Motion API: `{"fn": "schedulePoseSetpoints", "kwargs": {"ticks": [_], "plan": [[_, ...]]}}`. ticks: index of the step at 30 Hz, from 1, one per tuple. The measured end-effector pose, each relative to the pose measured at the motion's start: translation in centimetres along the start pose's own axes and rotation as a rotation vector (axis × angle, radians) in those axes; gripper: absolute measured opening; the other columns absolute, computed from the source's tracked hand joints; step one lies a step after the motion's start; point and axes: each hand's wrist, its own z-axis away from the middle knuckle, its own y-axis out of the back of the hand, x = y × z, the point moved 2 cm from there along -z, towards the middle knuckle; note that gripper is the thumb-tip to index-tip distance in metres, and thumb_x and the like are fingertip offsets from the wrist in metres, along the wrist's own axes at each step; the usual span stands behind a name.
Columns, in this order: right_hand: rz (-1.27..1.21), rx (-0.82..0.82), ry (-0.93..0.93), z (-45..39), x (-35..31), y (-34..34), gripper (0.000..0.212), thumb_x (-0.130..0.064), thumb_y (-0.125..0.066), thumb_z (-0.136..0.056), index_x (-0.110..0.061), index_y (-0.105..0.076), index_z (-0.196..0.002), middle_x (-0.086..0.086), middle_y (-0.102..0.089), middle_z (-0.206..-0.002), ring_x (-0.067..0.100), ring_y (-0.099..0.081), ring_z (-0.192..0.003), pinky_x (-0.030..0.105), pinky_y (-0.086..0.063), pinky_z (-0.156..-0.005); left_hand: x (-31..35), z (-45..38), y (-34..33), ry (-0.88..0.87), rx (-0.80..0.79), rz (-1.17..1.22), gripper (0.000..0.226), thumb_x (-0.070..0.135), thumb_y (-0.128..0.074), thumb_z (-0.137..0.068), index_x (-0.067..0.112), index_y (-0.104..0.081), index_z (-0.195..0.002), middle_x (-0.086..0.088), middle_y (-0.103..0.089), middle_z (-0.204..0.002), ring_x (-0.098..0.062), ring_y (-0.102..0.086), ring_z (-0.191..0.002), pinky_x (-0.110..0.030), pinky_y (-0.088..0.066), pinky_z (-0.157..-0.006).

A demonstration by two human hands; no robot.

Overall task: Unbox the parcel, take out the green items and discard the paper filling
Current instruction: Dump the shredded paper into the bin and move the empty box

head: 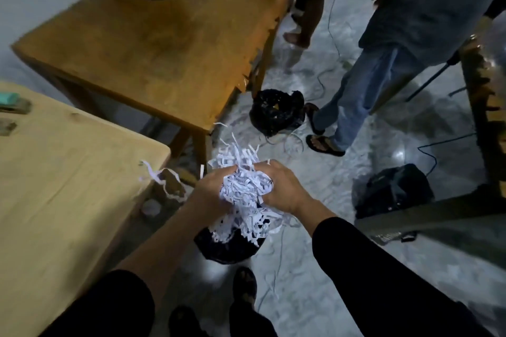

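Both my hands press a big wad of white shredded paper filling (242, 186) between them. My left hand (210, 191) grips its left side and my right hand (284, 189) its right side. The wad hangs directly above a black bin bag (227, 243) on the floor, and the lowest strips reach into the bag's mouth. A green item (9, 98) lies at the far left edge of the light wooden table (63, 186). The parcel box is out of sight.
A darker wooden table (153, 44) stands ahead. A second black bag (276, 112) sits on the floor beyond it. Two people stand at the upper right, one in jeans (356, 96). A black case (394, 189) and cables lie on the marble floor at right.
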Motion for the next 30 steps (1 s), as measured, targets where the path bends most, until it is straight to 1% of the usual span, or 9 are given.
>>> {"fn": "schedulePoseSetpoints", "kwargs": {"ticks": [2,4,6,8,11,14,19,25,30], "plan": [[-0.011,-0.031,-0.044,-1.1,3.0,-2.5,0.071,0.0,-0.07,-0.069,-0.024,-0.048,-0.132,0.014,-0.043,-0.136,0.027,-0.045,-0.124,0.005,-0.026,-0.083,-2.9,-0.6,-3.6,0.122,-0.062,0.091,0.033,0.004,-0.068,-0.075,0.006,-0.062,-0.107,-0.015,-0.068,-0.102,-0.023,-0.063,-0.095,-0.04,-0.052,-0.088],[-0.02,-0.053,-0.081,-2.4,5.8,-5.4,0.072,0.001,-0.07,-0.068,-0.025,-0.048,-0.132,0.015,-0.042,-0.135,0.028,-0.048,-0.121,0.006,-0.028,-0.082,-6.2,-0.9,-6.8,0.195,-0.013,0.195,0.052,0.0,-0.069,-0.071,0.014,-0.054,-0.12,-0.013,-0.065,-0.108,-0.023,-0.06,-0.101,-0.043,-0.047,-0.096],[-0.041,-0.067,-0.112,-3.8,8.2,-8.0,0.072,-0.001,-0.071,-0.069,-0.025,-0.048,-0.132,0.013,-0.042,-0.134,0.028,-0.048,-0.121,0.01,-0.031,-0.086,-8.8,-1.4,-9.8,0.256,-0.03,0.247,0.052,0.001,-0.068,-0.073,0.013,-0.052,-0.121,-0.011,-0.063,-0.113,-0.02,-0.058,-0.106,-0.04,-0.045,-0.099],[-0.066,-0.082,-0.137,-5.4,10.1,-10.3,0.074,-0.005,-0.073,-0.069,-0.024,-0.045,-0.134,0.014,-0.039,-0.135,0.028,-0.044,-0.124,0.015,-0.033,-0.093,-11.0,-2.2,-12.3,0.299,-0.056,0.26,0.049,0.014,-0.065,-0.076,0.011,-0.051,-0.122,-0.004,-0.06,-0.118,-0.016,-0.057,-0.108,-0.035,-0.044,-0.1],[-0.104,-0.125,-0.178,-7.2,12.1,-12.8,0.083,-0.014,-0.077,-0.07,-0.03,-0.036,-0.14,0.014,-0.029,-0.144,0.028,-0.033,-0.134,0.025,-0.033,-0.105,-15.3,-3.4,-15.6,0.397,-0.101,0.138,0.073,0.042,-0.063,-0.067,0.023,-0.039,-0.133,0.0,-0.051,-0.129,-0.016,-0.05,-0.116,-0.035,-0.041,-0.103],[-0.081,-0.206,-0.201,-8.6,13.4,-14.8,0.096,-0.026,-0.079,-0.069,-0.036,-0.021,-0.145,0.014,-0.018,-0.153,0.029,-0.021,-0.142,0.035,-0.029,-0.113,-18.0,-3.6,-17.5,0.493,-0.158,-0.022,0.085,0.042,-0.066,-0.067,0.022,-0.025,-0.138,-0.011,-0.04,-0.137,-0.028,-0.042,-0.126,-0.038,-0.038,-0.104],[0.038,-0.234,-0.264,-8.3,12.6,-14.9,0.074,-0.039,-0.052,-0.091,-0.015,-0.011,-0.149,0.011,-0.016,-0.157,0.024,-0.017,-0.144,0.034,-0.021,-0.117,-16.1,-3.0,-17.1,0.681,-0.235,-0.066,0.071,0.026,-0.053,-0.09,0.011,-0.013,-0.146,-0.014,-0.017,-0.155,-0.03,-0.019,-0.141,-0.039,-0.023,-0.114],[0.138,-0.182,-0.274,-5.8,8.1,-10.8,0.055,-0.033,-0.034,-0.099,-0.008,-0.022,-0.146,0.01,-0.022,-0.155,0.024,-0.023,-0.142,0.032,-0.023,-0.114,-10.8,-3.3,-13.3,0.564,-0.258,-0.43,0.052,0.022,-0.036,-0.095,0.003,-0.023,-0.142,-0.016,-0.033,-0.146,-0.03,-0.036,-0.131,-0.038,-0.037,-0.105],[0.255,-0.123,-0.179,-4.1,2.8,-5.5,0.051,-0.031,-0.031,-0.1,-0.006,-0.025,-0.143,0.012,-0.029,-0.15,0.026,-0.031,-0.137,0.032,-0.03,-0.11,-4.7,-3.4,-7.5,0.47,-0.193,-0.619,0.04,0.023,-0.039,-0.095,0.004,-0.036,-0.13,-0.013,-0.048,-0.125,-0.028,-0.049,-0.11,-0.037,-0.048,-0.083]]}}
